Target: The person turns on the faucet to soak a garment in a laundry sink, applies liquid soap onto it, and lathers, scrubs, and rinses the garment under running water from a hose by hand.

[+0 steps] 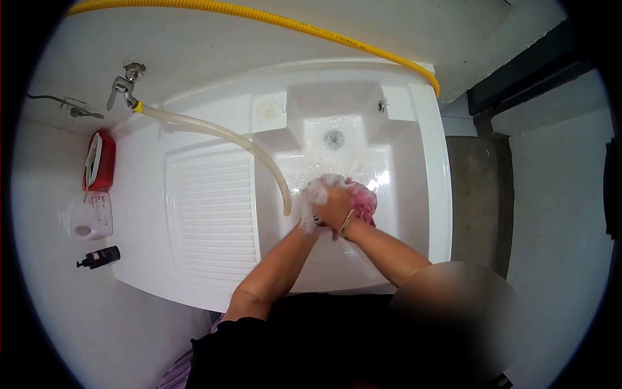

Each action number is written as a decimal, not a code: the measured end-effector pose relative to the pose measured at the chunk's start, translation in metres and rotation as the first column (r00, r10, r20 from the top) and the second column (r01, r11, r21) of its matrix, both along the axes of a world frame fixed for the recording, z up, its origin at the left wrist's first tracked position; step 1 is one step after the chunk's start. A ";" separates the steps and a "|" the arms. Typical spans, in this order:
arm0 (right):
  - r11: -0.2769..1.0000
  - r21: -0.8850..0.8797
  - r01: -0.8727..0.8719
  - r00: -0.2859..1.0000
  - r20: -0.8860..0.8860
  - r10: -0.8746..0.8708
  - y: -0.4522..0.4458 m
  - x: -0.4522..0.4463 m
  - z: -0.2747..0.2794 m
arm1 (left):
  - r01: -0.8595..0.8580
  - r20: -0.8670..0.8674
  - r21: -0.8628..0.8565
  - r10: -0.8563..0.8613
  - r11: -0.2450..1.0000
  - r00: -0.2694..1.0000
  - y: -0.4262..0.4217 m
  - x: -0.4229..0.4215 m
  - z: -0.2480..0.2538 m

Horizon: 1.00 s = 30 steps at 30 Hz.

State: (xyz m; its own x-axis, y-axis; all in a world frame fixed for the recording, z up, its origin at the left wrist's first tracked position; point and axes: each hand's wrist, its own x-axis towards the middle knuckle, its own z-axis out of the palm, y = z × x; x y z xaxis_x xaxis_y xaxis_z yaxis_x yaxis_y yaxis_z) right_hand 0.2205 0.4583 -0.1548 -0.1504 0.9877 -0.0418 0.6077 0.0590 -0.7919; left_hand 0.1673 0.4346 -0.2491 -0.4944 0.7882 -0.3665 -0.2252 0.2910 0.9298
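Note:
Over the basin of a white laundry sink (407, 246), a bunched, soapy pink cloth (363, 200) is held between my two hands. My right hand (335, 207), with a bracelet at its wrist, is closed on the cloth and lies across my left. Thick white foam covers much of my left hand (311, 211), which is closed against the same cloth; its fingers are largely hidden. Most of the cloth bulges out to the right of my hands, and a small pink end hangs below them. Suds and water lie on the basin floor around the drain (334, 139).
A clear hose (249, 148) runs from the tap (127, 87) into the basin's left side. The ribbed washboard (214, 217) is left of the basin. Along the left edge are a red basket (100, 159), a pinkish jug (91, 215) and a black pump bottle (100, 257). A yellow hose (285, 23) crosses behind.

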 end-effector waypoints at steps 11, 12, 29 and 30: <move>0.944 -0.265 0.197 0.864 0.502 -0.039 0.057 0.088 -0.012 | 0.781 0.559 -0.049 -0.631 0.623 0.539 0.036 -0.097 0.043; 0.976 -0.087 0.200 0.825 0.551 -0.120 0.040 0.077 -0.054 | 0.778 0.557 -0.053 -0.628 0.626 0.544 0.031 -0.090 0.054; 1.000 -0.018 -0.005 0.960 0.280 0.010 0.030 0.019 -0.021 | 0.486 0.704 -0.040 -0.321 0.873 0.634 0.011 -0.036 0.118; 0.998 -0.005 0.057 0.973 0.224 -0.055 0.020 0.020 0.005 | 0.398 0.741 -0.110 -0.192 0.911 0.644 0.012 -0.033 0.122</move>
State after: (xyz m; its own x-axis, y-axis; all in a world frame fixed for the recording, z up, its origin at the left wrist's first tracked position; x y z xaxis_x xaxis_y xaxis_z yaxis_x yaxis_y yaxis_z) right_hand 0.2405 0.4781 -0.1496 -0.0805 0.9936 -0.0794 0.7713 0.0117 -0.6363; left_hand 0.1347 0.4470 -0.1270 0.2351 0.6784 -0.6961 -0.6366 0.6487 0.4171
